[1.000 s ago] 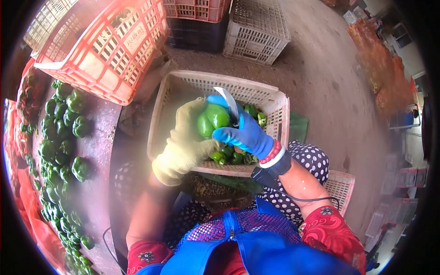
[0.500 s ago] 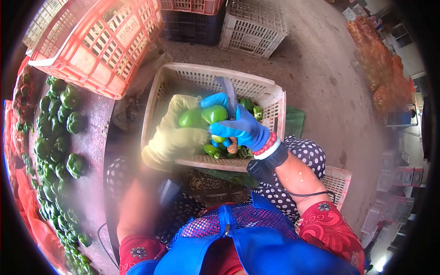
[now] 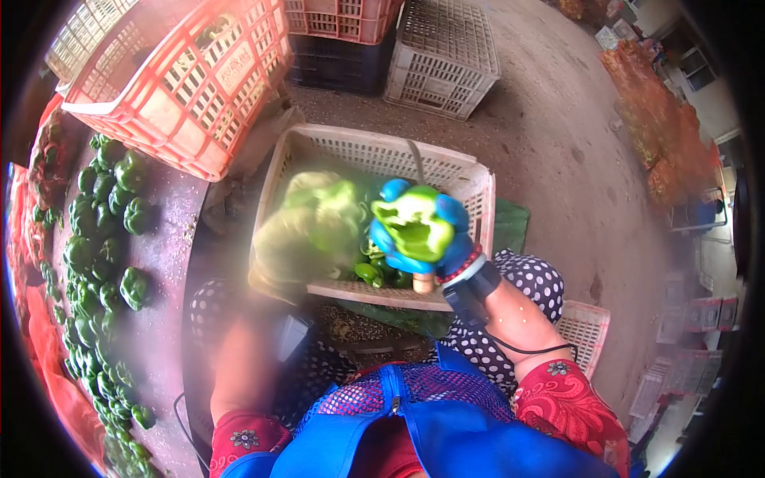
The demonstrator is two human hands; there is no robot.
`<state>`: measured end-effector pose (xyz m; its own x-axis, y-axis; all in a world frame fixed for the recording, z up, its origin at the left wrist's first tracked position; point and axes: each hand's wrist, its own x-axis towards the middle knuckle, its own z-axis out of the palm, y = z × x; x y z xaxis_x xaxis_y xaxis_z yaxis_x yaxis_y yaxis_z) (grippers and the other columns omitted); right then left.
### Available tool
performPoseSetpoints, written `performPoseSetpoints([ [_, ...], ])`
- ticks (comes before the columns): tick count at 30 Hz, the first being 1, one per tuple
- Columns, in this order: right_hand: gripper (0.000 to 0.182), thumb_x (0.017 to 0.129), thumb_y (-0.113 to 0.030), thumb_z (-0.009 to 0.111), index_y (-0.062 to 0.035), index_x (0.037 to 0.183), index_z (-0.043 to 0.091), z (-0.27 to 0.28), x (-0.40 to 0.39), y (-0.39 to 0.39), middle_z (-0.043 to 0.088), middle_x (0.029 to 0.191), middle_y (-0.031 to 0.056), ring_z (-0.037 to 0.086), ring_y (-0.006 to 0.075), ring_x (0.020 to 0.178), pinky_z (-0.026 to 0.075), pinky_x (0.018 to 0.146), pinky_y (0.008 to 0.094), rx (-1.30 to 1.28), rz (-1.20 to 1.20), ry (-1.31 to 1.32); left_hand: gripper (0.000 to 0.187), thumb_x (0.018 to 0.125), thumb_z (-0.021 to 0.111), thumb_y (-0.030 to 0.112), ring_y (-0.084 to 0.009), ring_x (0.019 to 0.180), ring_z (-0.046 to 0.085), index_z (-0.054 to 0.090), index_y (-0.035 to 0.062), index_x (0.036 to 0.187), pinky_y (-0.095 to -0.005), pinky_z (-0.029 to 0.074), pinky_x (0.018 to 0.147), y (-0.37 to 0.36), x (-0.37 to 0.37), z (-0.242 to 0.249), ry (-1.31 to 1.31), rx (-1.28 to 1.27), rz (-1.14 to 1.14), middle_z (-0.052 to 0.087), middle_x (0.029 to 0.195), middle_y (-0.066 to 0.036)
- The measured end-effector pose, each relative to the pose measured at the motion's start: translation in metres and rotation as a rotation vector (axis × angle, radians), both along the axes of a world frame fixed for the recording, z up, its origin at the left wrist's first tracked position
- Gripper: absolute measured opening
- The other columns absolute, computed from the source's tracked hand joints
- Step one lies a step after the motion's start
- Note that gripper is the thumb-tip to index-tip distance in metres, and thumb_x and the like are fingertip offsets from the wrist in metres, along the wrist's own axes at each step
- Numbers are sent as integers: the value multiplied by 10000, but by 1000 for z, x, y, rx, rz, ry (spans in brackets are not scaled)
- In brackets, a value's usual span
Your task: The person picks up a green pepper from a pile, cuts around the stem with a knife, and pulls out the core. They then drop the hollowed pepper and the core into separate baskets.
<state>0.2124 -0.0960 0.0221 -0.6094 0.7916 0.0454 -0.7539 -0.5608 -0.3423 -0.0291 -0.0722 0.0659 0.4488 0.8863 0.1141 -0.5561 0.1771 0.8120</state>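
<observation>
My right hand, in a blue glove, is closed around a cut-open green bell pepper half, its pale hollow inside facing up. That same hand also holds a knife; its wooden handle pokes out below the fingers and its grey blade shows above. My left hand, in a pale yellow glove, is smeared by motion and closed on another piece of green pepper. Both hands are over a white plastic crate. Green peppers lie in its bottom, partly hidden by the hands.
At left, many whole green peppers lie on a table. An orange crate stands at its far end. A grey crate and a dark crate sit on the floor ahead. Orange net sacks are at right.
The pepper held between both hands is now in two pieces, one in each hand. My left hand has moved slightly away from the right, and the right hand has turned its half cut side up.
</observation>
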Motion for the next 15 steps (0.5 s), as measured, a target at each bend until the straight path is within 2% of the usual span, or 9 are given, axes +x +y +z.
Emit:
performPoseSetpoints([
  [2, 713, 863, -539, 732, -83, 1361, 503, 6, 9, -4, 613, 1006, 247, 616, 281, 757, 517, 529, 336, 116, 53, 31, 377, 779, 784, 99, -199, 959, 716, 683, 12, 1132, -305, 575, 838, 9, -3, 0, 889, 631, 598, 737, 1116, -111],
  [3, 711, 858, -518, 747, -70, 1353, 503, 13, 12, -8, 617, 998, 235, 633, 301, 813, 533, 566, 343, 165, 23, -12, 359, 771, 811, 100, -193, 963, 722, 695, 6, 1098, -308, 576, 852, 14, -8, 5, 979, 678, 661, 744, 1105, -107],
  [4, 717, 867, -490, 752, -72, 1390, 494, 25, 14, -5, 625, 988, 178, 634, 257, 783, 526, 569, 321, 184, 38, -340, 343, 763, 839, 101, -188, 966, 728, 707, 1, 1064, -312, 578, 865, 20, -13, 11, 1071, 720, 728, 751, 1093, -104],
  [7, 739, 900, -418, 755, -77, 1488, 465, 78, 10, 4, 637, 965, 35, 623, 128, 668, 505, 556, 258, 275, 252, -1185, 476, 821, 837, 176, -174, 978, 723, 646, -8, 1216, -306, 578, 873, 23, -6, 11, 1253, 1065, 765, 735, 1137, -90],
  [8, 765, 943, -401, 715, -81, 1549, 374, 56, 1, 3, 613, 909, 16, 584, 91, 587, 478, 511, 233, 74, 87, -1101, 532, 862, 794, 187, -188, 1036, 697, 572, 0, 1307, -326, 564, 906, 22, 0, -9, 856, 669, 516, 700, 1188, -105],
  [9, 684, 980, -399, 676, -83, 1518, 394, 43, 2, 6, 650, 905, 29, 595, 105, 580, 474, 488, 252, 177, 58, -1237, 588, 903, 751, 197, -201, 1093, 670, 499, 8, 1399, -346, 550, 938, 20, 5, -28, 425, 247, 407, 666, 1238, -119],
  [10, 598, 988, -407, 662, -84, 1447, 456, 5, -2, 4, 670, 889, 45, 605, 118, 573, 481, 484, 265, 118, -92, -1055, 558, 930, 699, 165, -243, 1120, 655, 472, 20, 1419, -374, 539, 964, 17, 16, -30, 65, 22, 297, 640, 1256, -149],
  [12, 465, 988, -404, 663, -99, 1316, 538, -10, -24, -9, 685, 836, 62, 616, 145, 569, 493, 485, 288, -140, -165, -711, 639, 974, 637, 120, -319, 1189, 596, 303, 18, 1509, -437, 525, 991, 5, 35, -17, -280, -311, 124, 532, 1341, -209],
  [15, 353, 986, -391, 670, -115, 1202, 627, -22, -30, -2, 698, 794, 73, 623, 163, 568, 505, 492, 306, -196, -185, -513, 787, 933, 693, 93, -284, 1185, 602, 237, 74, 1575, -413, 511, 1013, -2, 44, -13, 292, -81, 228, 547, 1349, -173],
])
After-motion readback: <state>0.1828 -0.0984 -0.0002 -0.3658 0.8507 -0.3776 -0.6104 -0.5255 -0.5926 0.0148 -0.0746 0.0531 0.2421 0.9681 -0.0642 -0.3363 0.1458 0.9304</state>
